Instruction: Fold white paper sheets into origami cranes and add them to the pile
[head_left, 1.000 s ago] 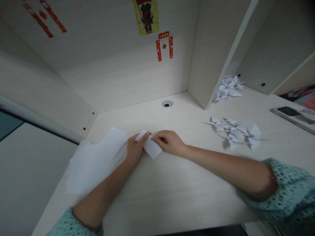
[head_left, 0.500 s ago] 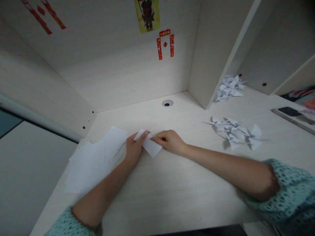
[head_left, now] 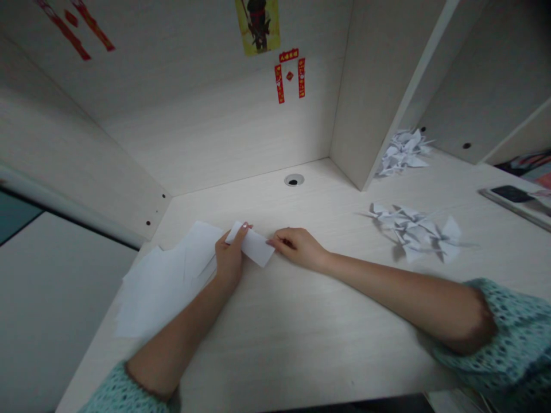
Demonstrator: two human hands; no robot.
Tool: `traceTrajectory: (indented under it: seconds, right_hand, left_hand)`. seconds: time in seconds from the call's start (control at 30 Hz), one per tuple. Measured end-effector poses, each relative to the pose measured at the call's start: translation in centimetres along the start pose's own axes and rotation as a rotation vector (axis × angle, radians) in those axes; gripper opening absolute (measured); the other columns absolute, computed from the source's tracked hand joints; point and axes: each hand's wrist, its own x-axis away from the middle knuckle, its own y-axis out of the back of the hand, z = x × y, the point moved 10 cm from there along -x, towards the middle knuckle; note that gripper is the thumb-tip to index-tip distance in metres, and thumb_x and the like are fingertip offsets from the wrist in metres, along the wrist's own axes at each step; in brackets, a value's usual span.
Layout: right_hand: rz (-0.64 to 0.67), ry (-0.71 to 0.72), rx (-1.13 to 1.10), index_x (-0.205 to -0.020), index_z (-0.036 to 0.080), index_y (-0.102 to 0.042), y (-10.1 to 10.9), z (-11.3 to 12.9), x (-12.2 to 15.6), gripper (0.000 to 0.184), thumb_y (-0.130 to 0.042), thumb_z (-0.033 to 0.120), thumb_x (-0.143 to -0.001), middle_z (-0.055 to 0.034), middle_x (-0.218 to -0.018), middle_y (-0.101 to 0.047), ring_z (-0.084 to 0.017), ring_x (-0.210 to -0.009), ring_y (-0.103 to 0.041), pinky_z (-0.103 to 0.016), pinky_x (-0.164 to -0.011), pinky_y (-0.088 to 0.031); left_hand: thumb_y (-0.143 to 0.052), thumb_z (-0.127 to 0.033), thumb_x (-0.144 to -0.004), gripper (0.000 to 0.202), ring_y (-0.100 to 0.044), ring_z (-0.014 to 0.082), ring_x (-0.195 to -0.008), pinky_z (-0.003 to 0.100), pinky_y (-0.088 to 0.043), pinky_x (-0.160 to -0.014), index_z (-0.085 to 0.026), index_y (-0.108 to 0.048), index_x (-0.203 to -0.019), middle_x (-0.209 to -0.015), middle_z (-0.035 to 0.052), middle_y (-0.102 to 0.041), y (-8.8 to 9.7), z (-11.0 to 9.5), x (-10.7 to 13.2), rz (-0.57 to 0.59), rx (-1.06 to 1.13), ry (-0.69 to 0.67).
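Pinching the white paper with both my left grip and my right grip, I could skew or tear it by pulling unevenly.

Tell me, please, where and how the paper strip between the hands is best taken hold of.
I'd pinch the paper strip at its near corner, coming from the near side, thumb above and finger below. It looks thin and flat, and that corner seems free: the left hand grips its left end, and the right hand is at its right corner.
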Motion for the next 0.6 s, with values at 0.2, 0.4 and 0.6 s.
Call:
traceTrajectory:
  seconds: [0.2, 0.4, 0.6]
  right_hand:
    - [-0.011, 0.019, 0.009, -0.057, 0.018, -0.044, 0.1, 0.0, 0.0, 0.04, -0.048, 0.04, -0.089, 0.0037, -0.055, -0.043, -0.009, -0.054, -0.04, -0.023, -0.055, -0.028]
    - [-0.061, -0.004, 0.016, -0.053, 0.018, -0.041, 0.7, 0.0, 0.3, 0.044, -0.038, 0.035, -0.094, 0.0032, -0.052, -0.041, -0.01, -0.051, -0.041, -0.025, -0.055, -0.029]
    - [-0.224, 0.104, -0.028, -0.096, 0.02, -0.057, 2.5, 1.6, 0.8, 0.022, -0.048, 0.039, -0.091, -0.0065, -0.091, -0.062, -0.017, -0.083, -0.058, -0.03, -0.076, -0.045]
  left_hand:
    - [-0.074, -0.039, -0.066, 0.03, -0.055, 0.012, -0.064, 0.023, -0.043, -0.059, -0.015, -0.073, -0.082, -0.071, 0.0015, -0.065, 0.1, 0.1, 0.0, -0.005, -0.025, -0.007]
    - [-0.071, -0.042, -0.068, 0.032, -0.059, 0.0153, -0.071, 0.025, -0.045, -0.064, -0.014, -0.074, -0.085, -0.081, 0.0054, -0.07, 0.0, -0.4, 0.1, 0.009, -0.074, -0.049]
    - [-0.068, -0.042, -0.072, 0.034, -0.062, 0.0172, -0.076, 0.025, -0.046, -0.067, -0.015, -0.074, -0.091, -0.086, 0.0051, -0.072, -0.6, -1.4, 0.6, 0.06, -0.201, -0.118]
